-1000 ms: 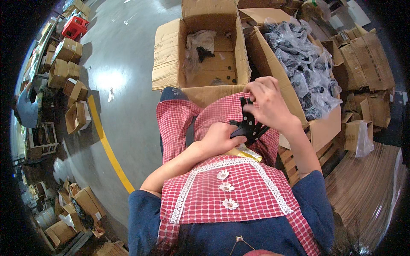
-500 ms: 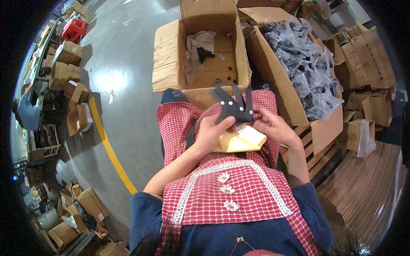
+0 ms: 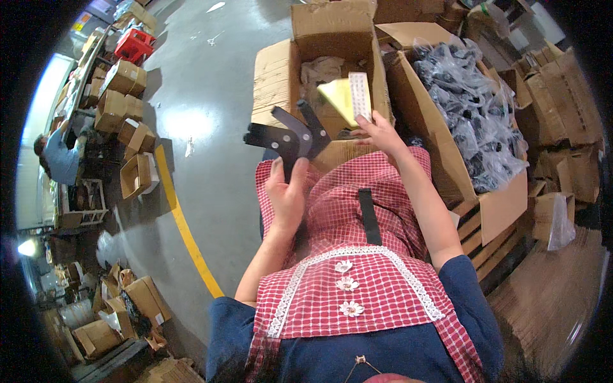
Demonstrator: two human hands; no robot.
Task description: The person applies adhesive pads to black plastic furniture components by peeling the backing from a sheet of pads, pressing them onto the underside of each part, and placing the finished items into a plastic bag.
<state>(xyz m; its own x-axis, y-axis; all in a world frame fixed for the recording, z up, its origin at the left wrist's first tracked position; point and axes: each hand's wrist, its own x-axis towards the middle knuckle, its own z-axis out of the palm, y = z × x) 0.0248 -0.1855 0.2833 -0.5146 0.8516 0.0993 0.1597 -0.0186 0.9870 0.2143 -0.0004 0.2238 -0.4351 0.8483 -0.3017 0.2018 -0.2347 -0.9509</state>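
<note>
Fingers of your left hand (image 3: 285, 198), pinched on a black strapped piece (image 3: 290, 142) by its base, seemingly leaving straps (image 3: 311, 117) fanned clear; those of your right hand (image 3: 381, 135), closed on a yellow sheet (image 3: 338, 99) with white strip (image 3: 359, 94), apparently over the open carton (image 3: 272, 76).

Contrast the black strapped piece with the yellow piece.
The black strapped piece fans into several arms; the yellow piece looks like one angular panel. The black piece bears pale round studs; the yellow piece shows a white strip. The left hand holds the black piece, the right hand the yellow. Both are held.
</note>
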